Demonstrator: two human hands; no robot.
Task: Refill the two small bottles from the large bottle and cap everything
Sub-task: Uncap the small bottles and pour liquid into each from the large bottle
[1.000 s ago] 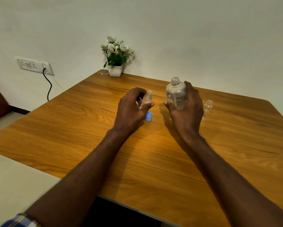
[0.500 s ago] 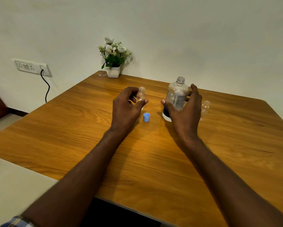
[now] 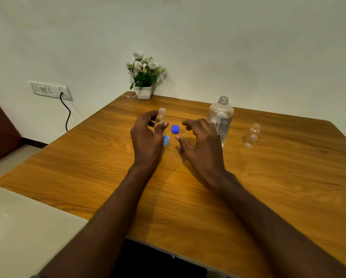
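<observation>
My right hand [image 3: 200, 145] has let go of the large bottle [image 3: 220, 119], which a moment ago it was wrapping, and is now drifting left with fingers spread and curved, gripping nothing. The large bottle is standing upright and uncapped on the worktop [image 3: 288, 177] just behind that hand. My left hand [image 3: 148, 137] is keeping its grip clamped on the near small bottle [image 3: 161, 117], thumb and fingers curled round its body, its mouth open at the top.

I am judging that the pouring into this bottle is over and the capping is starting: my right hand is heading for the dark blue cap [image 3: 175, 129] lying between my hands, or the light blue cap [image 3: 166, 140] just beside my left thumb. The next move is calling for a fingertip pinch on the right cap, then a straight descent onto the threads.

The other small bottle [image 3: 251, 135] is standing well apart on the right, uncapped. I cannot tell the liquid level in any bottle. A bluish shape under my right fingers is too hidden to name.
</observation>
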